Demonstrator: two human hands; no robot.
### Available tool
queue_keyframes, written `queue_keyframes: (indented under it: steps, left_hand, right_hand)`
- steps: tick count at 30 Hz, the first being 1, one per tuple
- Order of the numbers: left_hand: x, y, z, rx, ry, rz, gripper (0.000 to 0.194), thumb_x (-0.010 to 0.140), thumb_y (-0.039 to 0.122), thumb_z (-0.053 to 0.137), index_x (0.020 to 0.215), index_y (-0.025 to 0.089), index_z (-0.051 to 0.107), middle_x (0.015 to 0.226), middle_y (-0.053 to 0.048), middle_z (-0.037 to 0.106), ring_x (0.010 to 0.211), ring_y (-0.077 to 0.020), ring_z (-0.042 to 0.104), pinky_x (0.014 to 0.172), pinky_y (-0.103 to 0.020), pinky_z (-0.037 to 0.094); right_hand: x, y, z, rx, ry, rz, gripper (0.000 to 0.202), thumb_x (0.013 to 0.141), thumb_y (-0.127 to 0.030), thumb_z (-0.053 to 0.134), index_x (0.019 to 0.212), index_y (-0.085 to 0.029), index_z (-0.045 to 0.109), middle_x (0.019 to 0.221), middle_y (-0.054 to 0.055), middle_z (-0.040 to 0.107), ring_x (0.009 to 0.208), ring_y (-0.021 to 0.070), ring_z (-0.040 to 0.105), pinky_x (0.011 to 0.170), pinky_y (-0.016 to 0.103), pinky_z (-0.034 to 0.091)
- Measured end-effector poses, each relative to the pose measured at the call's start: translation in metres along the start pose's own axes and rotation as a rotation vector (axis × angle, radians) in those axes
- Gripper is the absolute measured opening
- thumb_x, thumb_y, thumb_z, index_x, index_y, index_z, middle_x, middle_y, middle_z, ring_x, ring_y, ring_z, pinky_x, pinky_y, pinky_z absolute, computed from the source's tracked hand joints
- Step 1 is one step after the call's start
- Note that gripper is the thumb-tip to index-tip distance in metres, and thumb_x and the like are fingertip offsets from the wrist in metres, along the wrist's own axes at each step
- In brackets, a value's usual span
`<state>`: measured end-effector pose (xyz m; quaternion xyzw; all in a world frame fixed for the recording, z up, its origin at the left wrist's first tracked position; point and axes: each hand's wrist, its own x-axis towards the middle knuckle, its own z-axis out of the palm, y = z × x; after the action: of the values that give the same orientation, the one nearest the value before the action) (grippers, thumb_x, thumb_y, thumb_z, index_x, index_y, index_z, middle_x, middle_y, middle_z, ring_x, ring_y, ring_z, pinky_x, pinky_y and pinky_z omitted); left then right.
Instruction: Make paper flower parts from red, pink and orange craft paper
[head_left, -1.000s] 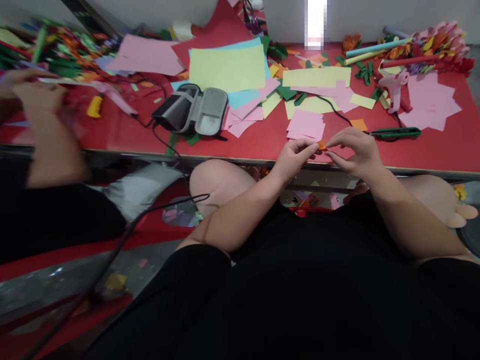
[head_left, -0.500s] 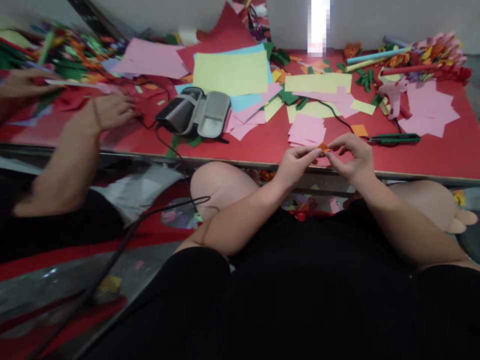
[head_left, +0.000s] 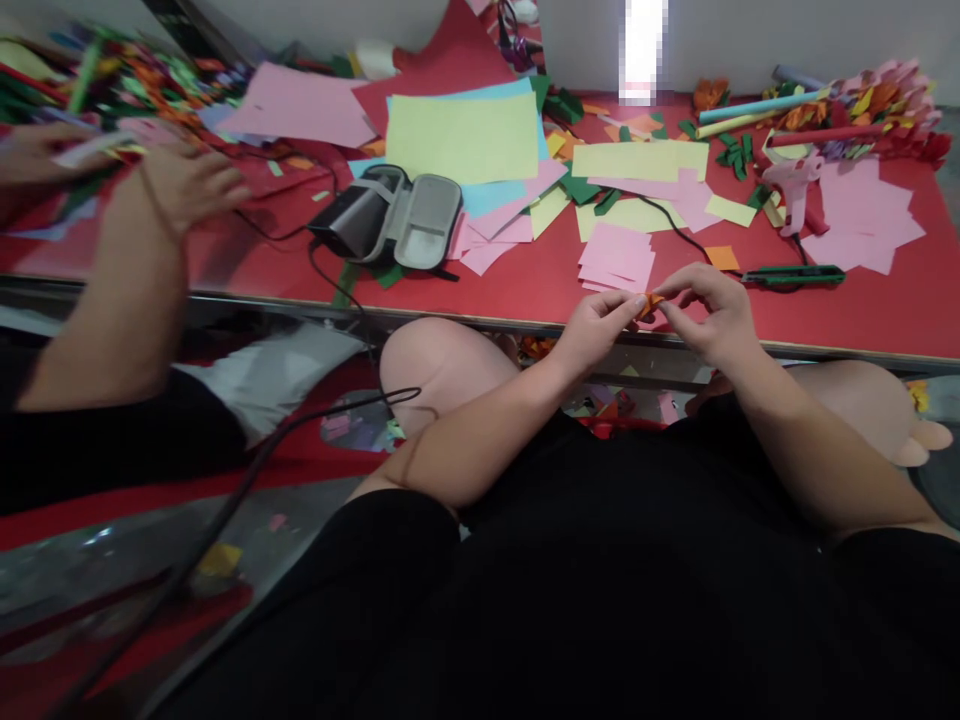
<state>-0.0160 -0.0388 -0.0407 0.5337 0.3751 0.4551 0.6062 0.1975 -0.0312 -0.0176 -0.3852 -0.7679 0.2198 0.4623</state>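
Note:
A small folded piece of orange paper [head_left: 649, 303] is pinched at the front edge of the red table [head_left: 510, 285]. My left hand [head_left: 600, 325] grips its left side between thumb and finger. On its other side, my right hand [head_left: 711, 312] is closed on it with thumb and forefinger. Just behind the hands lie a stack of pink paper squares [head_left: 616, 257] and a flat orange square [head_left: 722, 258]. A green utility knife [head_left: 793, 275] rests to the right of my right hand.
A pink glue gun [head_left: 795, 190] stands behind the knife, its black cord crossing the table. Pink sheets [head_left: 862, 215] and paper flowers [head_left: 885, 105] lie at the right. An open black case [head_left: 397, 220] sits left of centre. A co-worker's hands [head_left: 176, 185] work at far left.
The orange paper has gone from a flatter shape to a more folded one between my fingers. At the left, the co-worker's hands have shifted leftward with a pale strip.

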Motion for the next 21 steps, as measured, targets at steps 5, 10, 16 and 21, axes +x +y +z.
queue_keyframes:
  steps: [5, 10, 16, 21]
  left_hand:
    - [-0.0022, 0.0008, -0.0004, 0.110, 0.016, 0.082, 0.047, 0.096, 0.069, 0.086, 0.088, 0.022, 0.086, 0.087, -0.004, 0.080, 0.081, -0.0160, 0.064, 0.080, -0.032, 0.053]
    - [-0.0055, 0.0032, 0.0002, 0.174, 0.005, 0.084, 0.045, 0.097, 0.068, 0.084, 0.087, 0.024, 0.086, 0.084, -0.003, 0.078, 0.080, -0.0172, 0.064, 0.077, -0.034, 0.051]
    - [-0.0036, 0.0014, 0.0003, 0.202, -0.014, 0.087, 0.049, 0.096, 0.069, 0.084, 0.083, 0.022, 0.084, 0.083, -0.005, 0.078, 0.080, -0.0177, 0.066, 0.077, -0.033, 0.052]
    - [-0.0009, 0.0019, -0.0028, 0.203, -0.008, 0.087, 0.054, 0.093, 0.074, 0.086, 0.085, 0.021, 0.086, 0.088, -0.006, 0.082, 0.086, -0.0193, 0.071, 0.083, -0.033, 0.056]
  right_hand:
    - [-0.0001, -0.0029, -0.0013, -0.065, 0.018, -0.053, 0.014, 0.092, -0.019, 0.071, 0.100, -0.027, 0.081, 0.094, 0.004, 0.081, 0.087, 0.0237, 0.073, 0.070, 0.041, 0.058]
    - [-0.0031, -0.0026, 0.0007, -0.183, 0.026, -0.046, 0.012, 0.088, -0.019, 0.069, 0.095, -0.027, 0.075, 0.092, 0.004, 0.077, 0.087, 0.0256, 0.073, 0.071, 0.042, 0.057]
    - [-0.0079, -0.0048, 0.0050, -0.293, 0.031, -0.091, 0.012, 0.092, -0.021, 0.068, 0.100, -0.027, 0.074, 0.100, 0.007, 0.078, 0.097, 0.0305, 0.076, 0.078, 0.046, 0.059]
    - [-0.0070, -0.0029, 0.0021, -0.337, 0.043, -0.209, 0.011, 0.099, -0.026, 0.069, 0.104, -0.028, 0.079, 0.108, 0.007, 0.083, 0.101, 0.0317, 0.076, 0.088, 0.051, 0.062]
